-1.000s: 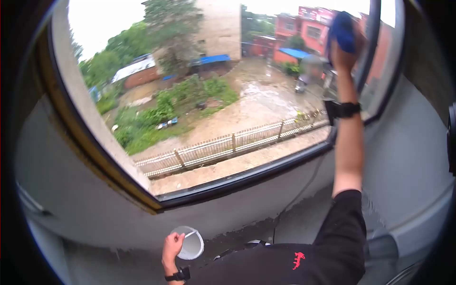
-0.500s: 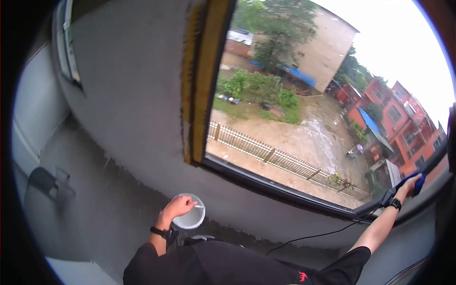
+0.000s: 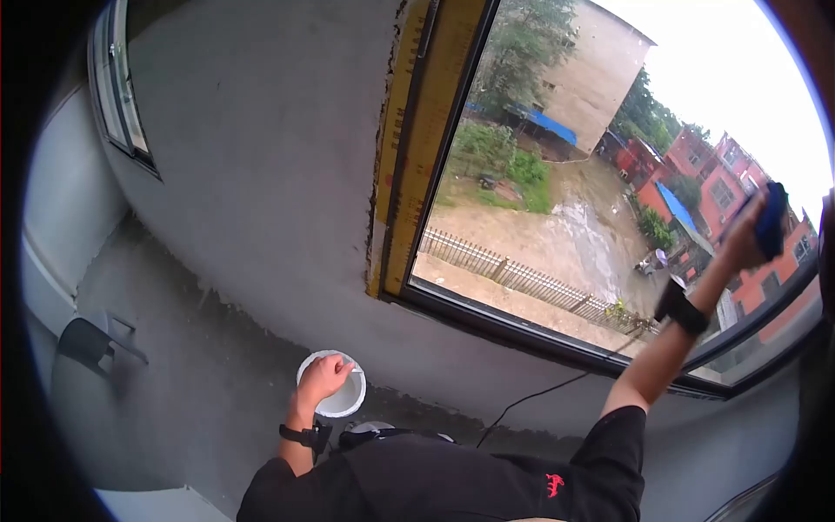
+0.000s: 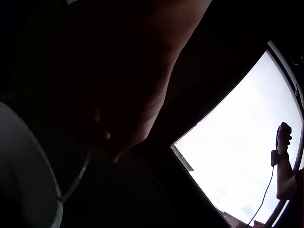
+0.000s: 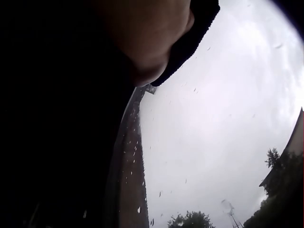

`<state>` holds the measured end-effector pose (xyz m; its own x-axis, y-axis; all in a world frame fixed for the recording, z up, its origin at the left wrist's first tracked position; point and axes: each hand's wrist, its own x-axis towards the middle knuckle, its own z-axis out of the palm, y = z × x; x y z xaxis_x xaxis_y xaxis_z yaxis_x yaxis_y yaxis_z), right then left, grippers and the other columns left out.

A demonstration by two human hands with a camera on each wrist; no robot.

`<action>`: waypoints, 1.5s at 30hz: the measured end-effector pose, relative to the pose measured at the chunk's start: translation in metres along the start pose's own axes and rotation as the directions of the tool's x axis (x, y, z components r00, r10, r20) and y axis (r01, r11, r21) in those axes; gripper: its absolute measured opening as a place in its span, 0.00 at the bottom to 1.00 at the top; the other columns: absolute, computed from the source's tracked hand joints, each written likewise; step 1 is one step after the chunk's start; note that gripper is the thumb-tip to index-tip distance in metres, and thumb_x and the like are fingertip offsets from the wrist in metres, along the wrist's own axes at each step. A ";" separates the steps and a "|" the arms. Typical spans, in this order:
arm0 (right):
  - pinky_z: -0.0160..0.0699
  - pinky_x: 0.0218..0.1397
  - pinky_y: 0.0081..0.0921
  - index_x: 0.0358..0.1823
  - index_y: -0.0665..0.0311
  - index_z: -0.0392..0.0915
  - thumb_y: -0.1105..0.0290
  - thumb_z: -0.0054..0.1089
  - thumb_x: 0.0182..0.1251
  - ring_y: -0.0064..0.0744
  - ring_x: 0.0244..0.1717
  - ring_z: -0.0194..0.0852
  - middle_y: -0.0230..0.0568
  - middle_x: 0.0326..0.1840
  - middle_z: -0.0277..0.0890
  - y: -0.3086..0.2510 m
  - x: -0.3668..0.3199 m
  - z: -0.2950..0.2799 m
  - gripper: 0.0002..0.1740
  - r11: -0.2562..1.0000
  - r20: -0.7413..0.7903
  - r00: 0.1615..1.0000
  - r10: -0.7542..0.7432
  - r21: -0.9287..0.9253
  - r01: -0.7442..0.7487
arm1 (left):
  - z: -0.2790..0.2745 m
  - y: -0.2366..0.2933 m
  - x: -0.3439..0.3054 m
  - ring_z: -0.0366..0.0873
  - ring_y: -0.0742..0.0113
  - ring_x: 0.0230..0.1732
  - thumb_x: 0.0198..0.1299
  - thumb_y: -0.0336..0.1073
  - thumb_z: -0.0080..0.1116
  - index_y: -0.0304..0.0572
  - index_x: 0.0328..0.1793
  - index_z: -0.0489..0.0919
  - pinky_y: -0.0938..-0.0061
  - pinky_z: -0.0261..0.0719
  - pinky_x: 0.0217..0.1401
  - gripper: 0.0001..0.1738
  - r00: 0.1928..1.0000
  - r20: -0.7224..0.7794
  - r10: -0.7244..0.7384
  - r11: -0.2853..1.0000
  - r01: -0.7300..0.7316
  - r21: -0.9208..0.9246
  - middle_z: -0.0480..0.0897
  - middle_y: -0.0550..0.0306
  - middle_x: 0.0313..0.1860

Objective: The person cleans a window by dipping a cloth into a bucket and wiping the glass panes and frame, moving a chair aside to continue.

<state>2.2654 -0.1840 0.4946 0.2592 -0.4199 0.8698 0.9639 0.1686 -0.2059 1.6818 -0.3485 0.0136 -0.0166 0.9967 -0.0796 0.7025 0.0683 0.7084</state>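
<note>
In the head view my left hand grips the thin handle of a white bucket, low beside the wall. The left wrist view shows that hand dark, fingers curled at the handle, with the bucket's rim to its left. Far to the right, my raised right hand holds a dark blue cloth up at the window glass. Up close in the right wrist view, the cloth has a fuzzy edge and sticks out past the fingers; waterdrops dot the glass.
A black frame borders the window, with yellow tape along its left side. A black cable runs from the right wrist down past the wall. A dark chair stands at the left on the grey floor.
The head view has swung left, bringing the chair into sight. My right hand with the cloth went down to the window's lower corner, then back up the glass. The left hand keeps the bucket.
</note>
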 end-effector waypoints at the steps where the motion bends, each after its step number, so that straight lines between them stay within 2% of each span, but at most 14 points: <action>1: 0.86 0.56 0.36 0.55 0.67 0.85 0.55 0.77 0.56 0.45 0.49 0.89 0.45 0.51 0.88 -0.040 -0.011 0.011 0.29 0.975 -0.011 0.983 -0.181 0.132 0.180 | -0.003 -0.004 -0.002 0.81 0.37 0.32 0.69 0.50 0.65 0.33 0.29 0.77 0.52 0.76 0.36 0.25 1.000 -0.019 -0.005 1.000 0.005 0.008 0.81 0.40 0.25; 4: 0.87 0.55 0.35 0.59 0.63 0.83 0.72 0.79 0.53 0.43 0.47 0.88 0.44 0.51 0.87 -0.142 -0.050 0.037 0.29 0.772 -0.066 0.851 -0.520 0.390 0.502 | -0.006 -0.013 -0.005 0.81 0.36 0.33 0.69 0.50 0.65 0.33 0.29 0.77 0.51 0.76 0.36 0.25 1.000 -0.023 -0.014 1.000 0.013 -0.006 0.82 0.40 0.25; 6: 0.80 0.57 0.42 0.63 0.54 0.82 0.64 0.80 0.50 0.47 0.53 0.82 0.49 0.54 0.82 -0.211 -0.087 0.029 0.34 0.839 0.098 0.839 -0.536 0.173 0.516 | -0.005 -0.017 -0.006 0.82 0.36 0.33 0.69 0.50 0.65 0.34 0.31 0.77 0.51 0.76 0.35 0.24 1.000 -0.013 -0.013 0.999 0.012 -0.033 0.82 0.40 0.26; 9: 0.66 0.64 0.53 0.75 0.46 0.72 0.59 0.76 0.51 0.48 0.63 0.66 0.45 0.64 0.69 -0.309 -0.116 0.036 0.45 0.939 0.334 0.879 -0.340 0.177 0.296 | -0.002 -0.020 -0.004 0.82 0.37 0.32 0.69 0.49 0.65 0.33 0.33 0.77 0.52 0.76 0.35 0.24 0.999 0.033 0.004 0.996 -0.001 -0.093 0.82 0.40 0.25; 14: 0.63 0.60 0.51 0.76 0.46 0.72 0.58 0.76 0.51 0.53 0.59 0.63 0.55 0.66 0.65 -0.358 -0.164 0.035 0.46 0.964 0.329 0.909 -0.255 0.159 0.213 | -0.008 -0.024 -0.009 0.77 0.43 0.26 0.71 0.49 0.65 0.31 0.33 0.76 0.56 0.74 0.33 0.25 0.999 0.040 -0.006 0.995 0.010 -0.101 0.79 0.41 0.24; 17: 0.63 0.61 0.52 0.76 0.46 0.71 0.56 0.77 0.50 0.56 0.62 0.62 0.57 0.68 0.63 -0.346 -0.205 0.011 0.47 0.962 0.365 0.896 -0.254 0.194 0.193 | -0.013 -0.024 -0.017 0.76 0.44 0.25 0.71 0.49 0.65 0.31 0.33 0.76 0.57 0.73 0.33 0.25 0.995 0.095 -0.012 0.995 0.022 -0.101 0.78 0.41 0.23; 19: 0.64 0.63 0.53 0.76 0.52 0.69 0.52 0.74 0.59 0.57 0.63 0.63 0.57 0.68 0.64 -0.338 -0.235 -0.015 0.43 0.955 0.393 0.873 -0.290 0.183 0.235 | -0.013 -0.030 -0.021 0.75 0.45 0.25 0.71 0.48 0.65 0.31 0.33 0.76 0.57 0.73 0.32 0.25 0.991 0.130 -0.006 0.995 0.019 -0.097 0.78 0.41 0.22; 21: 0.62 0.62 0.52 0.74 0.33 0.75 0.47 0.77 0.46 0.57 0.63 0.65 0.54 0.71 0.64 -0.317 -0.289 -0.038 0.47 0.955 0.445 0.853 -0.272 0.231 0.184 | -0.004 -0.040 -0.024 0.75 0.45 0.24 0.71 0.48 0.65 0.31 0.33 0.76 0.57 0.73 0.32 0.24 0.995 0.096 0.030 0.994 -0.020 -0.110 0.77 0.41 0.22; 23: 0.61 0.62 0.51 0.74 0.34 0.75 0.44 0.70 0.52 0.59 0.64 0.62 0.58 0.72 0.62 -0.306 -0.334 -0.072 0.42 0.954 0.526 0.804 -0.278 0.252 0.165 | -0.011 -0.031 -0.030 0.73 0.46 0.22 0.71 0.47 0.64 0.31 0.33 0.76 0.58 0.72 0.30 0.24 0.993 0.120 0.014 0.994 0.000 -0.112 0.76 0.42 0.20; 26: 0.64 0.64 0.53 0.74 0.32 0.76 0.51 0.75 0.48 0.59 0.65 0.62 0.57 0.73 0.62 -0.288 -0.401 -0.125 0.45 0.966 0.701 0.680 -0.216 0.253 0.047 | -0.005 -0.036 -0.033 0.72 0.48 0.22 0.71 0.46 0.64 0.31 0.32 0.75 0.58 0.71 0.29 0.23 0.988 0.151 0.014 0.996 0.000 -0.093 0.76 0.43 0.20; 29: 0.68 0.59 0.45 0.72 0.29 0.77 0.57 0.71 0.54 0.52 0.63 0.66 0.49 0.70 0.66 -0.277 -0.437 -0.159 0.38 0.961 0.741 0.625 -0.247 0.271 0.058 | -0.010 -0.041 -0.049 0.71 0.51 0.22 0.71 0.45 0.65 0.31 0.32 0.75 0.59 0.70 0.29 0.23 0.989 0.145 0.018 0.998 -0.009 -0.061 0.75 0.43 0.21; 35: 0.69 0.54 0.36 0.72 0.19 0.75 0.62 0.67 0.61 0.38 0.61 0.68 0.37 0.66 0.69 -0.243 -0.450 -0.175 0.37 0.919 0.747 0.536 -0.394 0.324 0.223 | -0.019 -0.035 -0.040 0.65 0.53 0.24 0.72 0.46 0.64 0.30 0.33 0.74 0.59 0.69 0.30 0.24 0.983 0.184 -0.015 1.000 0.016 -0.005 0.73 0.43 0.21; 39: 0.68 0.46 0.31 0.75 0.17 0.70 0.61 0.63 0.65 0.32 0.54 0.71 0.37 0.65 0.70 -0.192 -0.437 -0.174 0.37 0.912 0.695 0.594 -0.407 0.273 0.306 | -0.010 -0.012 -0.029 0.66 0.54 0.23 0.73 0.46 0.64 0.30 0.33 0.74 0.60 0.70 0.31 0.24 0.973 0.220 -0.070 0.996 0.058 0.063 0.73 0.42 0.22; 45: 0.69 0.47 0.33 0.70 0.17 0.75 0.64 0.66 0.64 0.34 0.47 0.72 0.38 0.64 0.73 -0.092 -0.401 -0.190 0.35 0.934 0.604 0.718 -0.345 0.149 0.324 | 0.002 0.010 -0.015 0.68 0.54 0.23 0.72 0.46 0.64 0.30 0.34 0.75 0.60 0.72 0.32 0.23 0.962 0.274 0.011 0.997 -0.032 0.072 0.75 0.43 0.22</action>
<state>2.0840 -0.2011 0.0797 -0.1829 0.1787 0.9668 0.9756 0.1546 0.1560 1.6905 -0.3633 0.0201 0.1866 0.9471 -0.2611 0.7518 0.0334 0.6585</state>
